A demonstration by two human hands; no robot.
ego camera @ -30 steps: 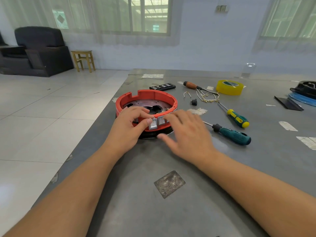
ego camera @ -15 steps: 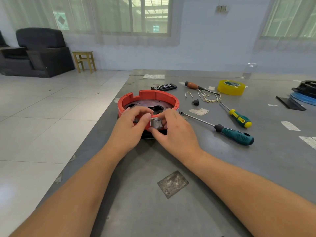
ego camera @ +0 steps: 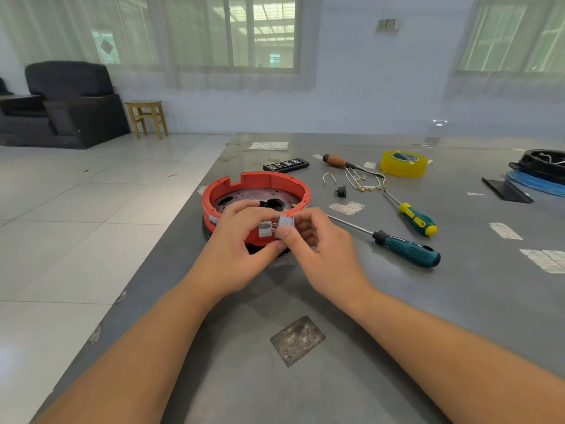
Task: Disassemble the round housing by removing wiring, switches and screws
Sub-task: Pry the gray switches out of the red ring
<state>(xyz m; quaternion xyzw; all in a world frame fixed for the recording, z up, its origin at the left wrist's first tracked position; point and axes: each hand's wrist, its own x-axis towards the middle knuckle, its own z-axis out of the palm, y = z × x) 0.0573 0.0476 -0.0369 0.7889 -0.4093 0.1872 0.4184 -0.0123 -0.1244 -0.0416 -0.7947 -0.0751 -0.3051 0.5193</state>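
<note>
Head view: the red round housing sits on the grey surface near its left edge, open side up. The right hand pinches a grey rocker switch between thumb and fingers, held just in front of the housing's near wall, apparently clear of it. A second grey switch remains seated in that wall. The left hand curls over the near rim, fingers on the housing beside the seated switch; its grip steadies the housing.

Judgement: one switch is being extracted; the other remains. Whether wires still attach to the freed switch cannot be told. Recommended practice: draw the switch straight outward, check the terminals before pulling further, and hold the housing firmly down to prevent it sliding towards the edge. Set the freed switch with the removed wiring and small black part beyond the housing.

Two green-handled screwdrivers lie to the right, within reach for the screws.
</note>
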